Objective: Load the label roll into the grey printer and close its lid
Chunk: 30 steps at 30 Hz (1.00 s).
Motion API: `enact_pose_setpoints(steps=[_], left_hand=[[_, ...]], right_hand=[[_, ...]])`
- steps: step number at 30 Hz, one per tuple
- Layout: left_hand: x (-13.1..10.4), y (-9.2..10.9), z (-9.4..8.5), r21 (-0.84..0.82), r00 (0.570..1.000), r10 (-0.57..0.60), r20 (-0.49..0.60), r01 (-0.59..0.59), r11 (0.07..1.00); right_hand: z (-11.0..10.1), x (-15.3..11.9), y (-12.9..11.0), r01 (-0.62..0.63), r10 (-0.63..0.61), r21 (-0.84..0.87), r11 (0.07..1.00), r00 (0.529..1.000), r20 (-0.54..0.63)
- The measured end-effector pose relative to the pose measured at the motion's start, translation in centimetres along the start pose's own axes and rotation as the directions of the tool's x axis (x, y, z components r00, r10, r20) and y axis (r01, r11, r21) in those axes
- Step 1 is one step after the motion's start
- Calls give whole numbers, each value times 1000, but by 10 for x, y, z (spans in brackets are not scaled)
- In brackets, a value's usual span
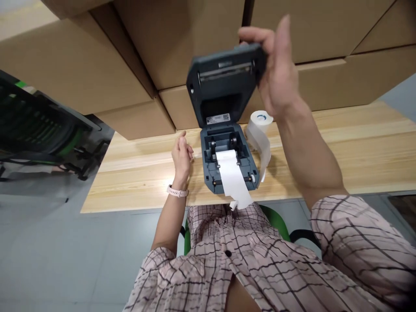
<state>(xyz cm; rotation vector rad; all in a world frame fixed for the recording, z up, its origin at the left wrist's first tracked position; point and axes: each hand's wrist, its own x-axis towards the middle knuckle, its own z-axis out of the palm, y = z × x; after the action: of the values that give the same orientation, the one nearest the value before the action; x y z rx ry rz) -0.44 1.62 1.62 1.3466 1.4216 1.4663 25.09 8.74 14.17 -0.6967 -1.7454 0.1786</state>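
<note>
A dark grey label printer (208,173) stands on the wooden table with its lid (227,93) raised. My right hand (279,73) holds the lid's upper right corner, its thumb pointing up and its fingers partly hidden behind the edge. Inside the printer sits a small roll with a white paper strip (231,175) drawn forward over the front roller. The strip's torn end hangs past the table edge. Left of the printer, my left hand (182,155) rests on the table with fingers loosely bent and nothing in it.
To the printer's right stands a larger paper roll (261,118), its loose strip curling forward. Cardboard boxes (195,43) are stacked along the back of the wooden table (130,173). A dark chair (42,125) is at the left, and a green seat (274,221) is beneath me.
</note>
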Motion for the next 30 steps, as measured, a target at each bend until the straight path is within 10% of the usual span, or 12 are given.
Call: enact_pose_setpoints(steps=[3, 6, 9, 13, 23, 27, 30], left_hand=[[-9, 12, -6, 21, 974, 165, -153, -164, 986], [-42, 28, -11, 123, 891, 431, -142, -417, 901], [-82, 38, -14, 199, 731, 676, 96, -679, 706], [-113, 33, -10, 251, 590, 697, 408, -806, 536], [-122, 12, 4, 302, 641, 732, 231, -763, 572], [-162, -2, -7, 345, 810, 585, -51, -535, 771], [-187, -2, -7, 47, 978, 142, 155, -150, 987]], right_hand=[[-10, -69, -52, -164, 174, 191, 968, 984, -35], [-11, -130, -88, -212, 210, 27, 977, 976, 60], [-4, -167, -98, -231, 237, -65, 971, 963, 128], [4, -183, -98, -268, 282, -107, 957, 949, 142], [3, -183, -98, -257, 279, -139, 956, 944, 173], [5, -184, -97, -280, 304, -146, 949, 937, 174], [7, -185, -97, -283, 305, -150, 947, 940, 155]])
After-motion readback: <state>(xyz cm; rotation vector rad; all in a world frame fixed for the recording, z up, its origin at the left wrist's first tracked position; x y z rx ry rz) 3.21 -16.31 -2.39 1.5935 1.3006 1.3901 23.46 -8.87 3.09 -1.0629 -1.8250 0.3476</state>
